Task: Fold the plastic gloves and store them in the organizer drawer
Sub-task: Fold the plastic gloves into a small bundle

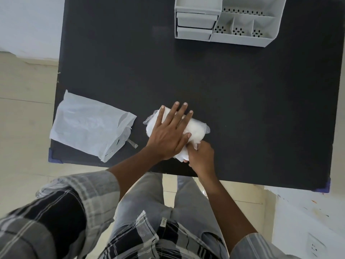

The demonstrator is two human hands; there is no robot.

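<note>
Gloves [194, 128] are lying bunched near the front edge of the table [242, 100], under the flat, open left hand [168, 135], while the right hand [201, 156] is pinching their near edge. Slippery plastic may spring open once pressure lifts. Both drawers [196, 27] of the organizer [261, 37] are sitting closed, well apart. A second glove [89, 126] is waiting at left. No readable writing on them.

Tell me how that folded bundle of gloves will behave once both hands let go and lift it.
The glove bundle is thin crinkled film, so probably floppy and very light. The left hand presses it flat and the right hand pinches its near edge, suggesting it may spring open. Loose film at its ends could slip; grip it whole.
</note>
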